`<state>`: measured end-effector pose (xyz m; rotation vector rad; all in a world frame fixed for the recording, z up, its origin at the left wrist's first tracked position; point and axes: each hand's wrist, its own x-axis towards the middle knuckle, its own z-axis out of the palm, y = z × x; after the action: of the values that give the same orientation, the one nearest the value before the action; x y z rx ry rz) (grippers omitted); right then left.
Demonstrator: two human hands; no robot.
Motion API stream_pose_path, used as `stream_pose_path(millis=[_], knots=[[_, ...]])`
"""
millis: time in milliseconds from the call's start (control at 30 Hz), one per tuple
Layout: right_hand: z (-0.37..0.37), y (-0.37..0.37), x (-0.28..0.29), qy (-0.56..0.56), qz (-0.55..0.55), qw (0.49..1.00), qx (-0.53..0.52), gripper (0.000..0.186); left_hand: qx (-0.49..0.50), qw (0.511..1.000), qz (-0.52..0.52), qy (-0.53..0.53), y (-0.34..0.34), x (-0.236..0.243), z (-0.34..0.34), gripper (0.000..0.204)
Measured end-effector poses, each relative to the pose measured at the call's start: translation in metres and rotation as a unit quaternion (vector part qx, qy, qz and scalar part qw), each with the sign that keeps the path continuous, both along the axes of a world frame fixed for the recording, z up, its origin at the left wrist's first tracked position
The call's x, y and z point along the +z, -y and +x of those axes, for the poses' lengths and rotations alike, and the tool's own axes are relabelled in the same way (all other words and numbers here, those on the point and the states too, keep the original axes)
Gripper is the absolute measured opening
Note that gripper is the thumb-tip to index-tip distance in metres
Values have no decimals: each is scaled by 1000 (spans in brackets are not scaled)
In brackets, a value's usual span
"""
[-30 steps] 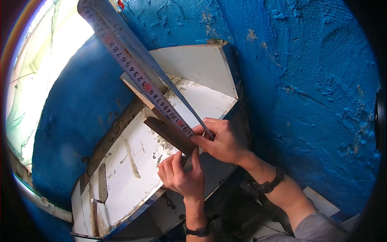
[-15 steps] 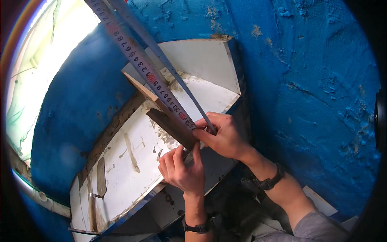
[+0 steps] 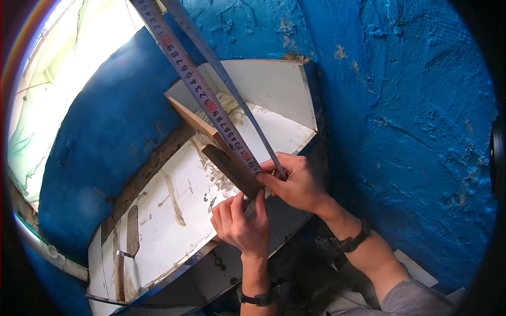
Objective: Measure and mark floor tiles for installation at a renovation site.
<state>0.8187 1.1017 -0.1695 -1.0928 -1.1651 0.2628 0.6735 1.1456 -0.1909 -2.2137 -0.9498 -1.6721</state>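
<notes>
My right hand (image 3: 295,187) is closed on a long metal tape measure (image 3: 200,95), pinching it near a dark brown strip (image 3: 226,166) on the white shelf unit (image 3: 153,226). The tape slants up to the top left, with a second narrow metal length beside it running into that hand. My left hand (image 3: 237,226) is just below, fingers curled at the strip's lower end; part of its grip is hidden. A brown-edged divider (image 3: 190,113) stands under the tape. A trowel (image 3: 132,231) with a wooden handle lies on the shelf's left part.
A rough blue wall (image 3: 406,131) rises on the right and behind. A bright opening with pale fabric (image 3: 58,68) is at upper left, above a pipe (image 3: 68,263). An upright white panel (image 3: 269,89) closes the shelf's far end. A loose pale board (image 3: 416,268) shows at lower right.
The tape's upper end has shifted to the right over the last second. Both my hands keep their grip and sit slightly further right in the picture.
</notes>
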Motion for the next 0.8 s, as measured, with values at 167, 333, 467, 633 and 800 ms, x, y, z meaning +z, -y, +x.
stream_pose_path(millis=[167, 333, 467, 633, 800], knots=[[0, 0, 1, 5, 1, 1000, -2, 16, -3, 1000, 0, 0, 0, 0, 0, 35], [-1, 0, 2, 8, -2, 1000, -3, 16, -7, 1000, 7, 4, 0, 1, -1, 36], [-2, 0, 1, -5, -8, 1000, -3, 17, -8, 1000, 6, 3, 0, 1, -1, 35], [-2, -5, -5, -22, 6, 1000, 9, 15, -4, 1000, 10, 6, 0, 2, -3, 35], [-2, 5, -3, -57, -6, 998, -9, 12, -41, 998, 16, 36, 0, 1, -4, 35]])
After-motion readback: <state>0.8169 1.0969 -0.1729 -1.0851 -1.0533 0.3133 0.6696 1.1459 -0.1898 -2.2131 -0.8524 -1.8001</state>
